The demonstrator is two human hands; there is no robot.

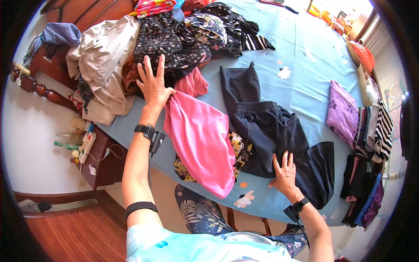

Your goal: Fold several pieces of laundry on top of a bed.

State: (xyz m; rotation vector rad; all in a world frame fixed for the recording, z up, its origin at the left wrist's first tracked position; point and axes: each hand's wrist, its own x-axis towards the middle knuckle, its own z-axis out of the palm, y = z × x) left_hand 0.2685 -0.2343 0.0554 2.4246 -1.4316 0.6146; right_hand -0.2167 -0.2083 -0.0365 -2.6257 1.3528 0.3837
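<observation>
Left hand (153, 87) and right hand (284, 177) were spread wide; dark trousers (264, 129), laid across the bed (301, 43), were touched, not gripped, by the right fingertips, perhaps to keep them flat; pink cloth (200, 139), draped over a flowered garment (242, 149), was met at one corner by the left thumb, no grip being seen; the left arm was stretched toward heaped clothes (168, 39), the right angled inward.

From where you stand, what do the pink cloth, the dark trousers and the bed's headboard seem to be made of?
Pink cloth: probably a soft synthetic or cotton fabric, smooth and faintly sheened, draping in broad folds.
Dark trousers: perhaps thick cotton or denim; matte, with gathers suggesting elastic.
Headboard: likely varnished wood, reddish-brown and glossy.
</observation>
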